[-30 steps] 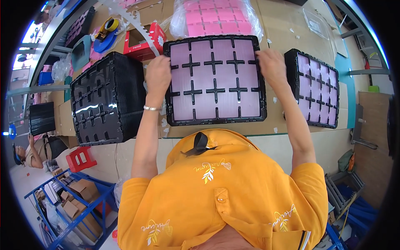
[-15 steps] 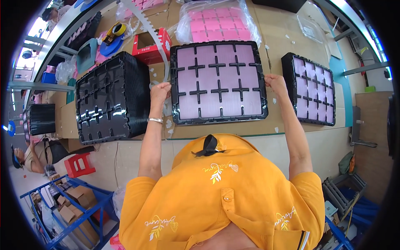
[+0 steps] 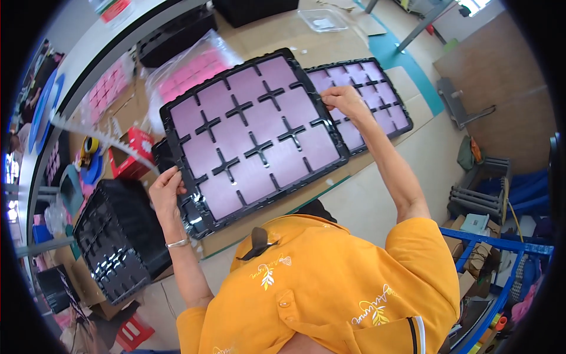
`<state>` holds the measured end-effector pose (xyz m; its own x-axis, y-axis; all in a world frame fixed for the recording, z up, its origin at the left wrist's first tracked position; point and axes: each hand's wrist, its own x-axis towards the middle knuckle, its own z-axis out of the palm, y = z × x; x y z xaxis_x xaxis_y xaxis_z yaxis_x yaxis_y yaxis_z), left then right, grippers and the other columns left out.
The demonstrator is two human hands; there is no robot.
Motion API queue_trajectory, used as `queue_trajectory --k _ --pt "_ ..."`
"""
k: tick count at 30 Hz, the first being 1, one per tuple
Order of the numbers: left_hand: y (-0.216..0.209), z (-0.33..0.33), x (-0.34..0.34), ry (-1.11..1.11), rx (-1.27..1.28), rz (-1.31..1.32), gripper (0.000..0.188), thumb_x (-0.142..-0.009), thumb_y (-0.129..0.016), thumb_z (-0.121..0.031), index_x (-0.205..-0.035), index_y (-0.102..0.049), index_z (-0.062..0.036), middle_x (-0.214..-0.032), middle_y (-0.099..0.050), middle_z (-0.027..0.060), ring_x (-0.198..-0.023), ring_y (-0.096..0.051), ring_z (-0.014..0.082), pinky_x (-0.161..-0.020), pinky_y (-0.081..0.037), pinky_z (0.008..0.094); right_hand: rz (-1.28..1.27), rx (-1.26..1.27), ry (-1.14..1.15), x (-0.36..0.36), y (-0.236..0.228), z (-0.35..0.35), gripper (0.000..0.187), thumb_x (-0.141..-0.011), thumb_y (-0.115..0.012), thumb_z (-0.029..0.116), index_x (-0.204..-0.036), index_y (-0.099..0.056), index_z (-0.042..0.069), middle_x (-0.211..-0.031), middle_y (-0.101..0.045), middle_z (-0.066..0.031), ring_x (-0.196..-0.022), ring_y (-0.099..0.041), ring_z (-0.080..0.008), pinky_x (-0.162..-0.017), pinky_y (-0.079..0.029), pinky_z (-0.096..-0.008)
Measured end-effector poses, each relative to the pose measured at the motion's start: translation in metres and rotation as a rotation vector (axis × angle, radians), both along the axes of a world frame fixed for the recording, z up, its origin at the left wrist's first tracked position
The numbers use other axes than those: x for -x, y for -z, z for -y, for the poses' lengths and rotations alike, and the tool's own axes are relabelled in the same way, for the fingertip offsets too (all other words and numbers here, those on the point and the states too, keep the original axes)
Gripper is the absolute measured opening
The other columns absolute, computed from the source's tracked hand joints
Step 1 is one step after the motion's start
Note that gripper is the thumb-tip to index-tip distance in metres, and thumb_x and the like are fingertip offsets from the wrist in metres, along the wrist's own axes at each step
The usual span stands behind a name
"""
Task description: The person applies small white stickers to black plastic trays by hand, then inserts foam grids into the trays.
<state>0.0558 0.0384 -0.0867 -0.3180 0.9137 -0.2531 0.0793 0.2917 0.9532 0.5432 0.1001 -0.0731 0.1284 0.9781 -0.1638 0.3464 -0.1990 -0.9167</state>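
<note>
Between my two hands is a black plastic tray (image 3: 239,110) with lilac panels set among its cross-shaped ribs. My left hand (image 3: 167,190) pinches its left rim, fingers closed. At the opposite rim, my right hand (image 3: 346,101) grips with thumb and fingers together. The tray is raised and its right side overlaps a second lilac-filled black tray (image 3: 389,97). Under its left edge shows part of another black tray (image 3: 191,215), mostly covered.
A stack of black trays (image 3: 112,242) stands at the left. Behind it are a red box (image 3: 131,154) and a tape dispenser (image 3: 90,146). Pink trays in clear plastic (image 3: 194,71) lie at the back. A clear plastic container (image 3: 322,20) sits at the far edge.
Both hands have lifted the lilac-filled tray off the table and moved it rightwards, toward the tray on the right. A black tray now shows beneath it. The view has turned to the right.
</note>
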Motion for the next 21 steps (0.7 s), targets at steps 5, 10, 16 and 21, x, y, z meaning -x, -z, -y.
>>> queue_trajectory --k 5,10,16,21 --pt "-0.002 -0.022 -0.172 0.212 0.038 0.097 0.013 -0.083 -0.069 -0.003 -0.094 -0.071 0.0025 -0.073 -0.065 0.0062 -0.058 -0.061 0.0119 -0.053 -0.054 0.0254 0.310 0.037 0.084 -0.176 -0.013 0.002 0.023 -0.079 -0.064 0.011 -0.097 -0.074 0.000 -0.078 -0.071 -0.0092 -0.067 -0.067 -0.0155 -0.067 -0.055 -0.0296" --pt "0.052 -0.038 -0.328 0.305 0.104 0.245 0.015 -0.083 -0.068 -0.004 -0.096 -0.067 0.0039 -0.075 -0.065 0.0072 -0.057 -0.062 0.0131 -0.052 -0.054 0.0253 0.410 0.150 0.092 -0.329 0.003 -0.019 0.023 -0.077 -0.063 0.008 -0.095 -0.074 -0.001 -0.078 -0.070 -0.0052 -0.067 -0.063 -0.0144 -0.067 -0.053 -0.0288" --pt "0.093 -0.053 -0.396 0.257 0.115 0.177 0.012 -0.083 -0.067 -0.004 -0.093 -0.068 0.0038 -0.075 -0.066 0.0059 -0.061 -0.062 0.0119 -0.052 -0.053 0.0242 0.462 0.260 0.060 -0.401 0.070 -0.043 0.020 -0.079 -0.063 0.005 -0.095 -0.075 0.001 -0.075 -0.069 -0.0040 -0.065 -0.063 -0.0127 -0.064 -0.052 -0.0288" --pt "0.101 -0.060 -0.397 0.209 0.139 0.096 0.013 -0.083 -0.067 -0.005 -0.093 -0.069 0.0031 -0.075 -0.066 0.0056 -0.061 -0.062 0.0114 -0.051 -0.053 0.0247 0.398 0.295 0.023 -0.419 0.118 -0.046 0.020 -0.076 -0.065 0.010 -0.090 -0.076 0.003 -0.069 -0.068 -0.0052 -0.060 -0.063 -0.0126 -0.061 -0.052 -0.0287"
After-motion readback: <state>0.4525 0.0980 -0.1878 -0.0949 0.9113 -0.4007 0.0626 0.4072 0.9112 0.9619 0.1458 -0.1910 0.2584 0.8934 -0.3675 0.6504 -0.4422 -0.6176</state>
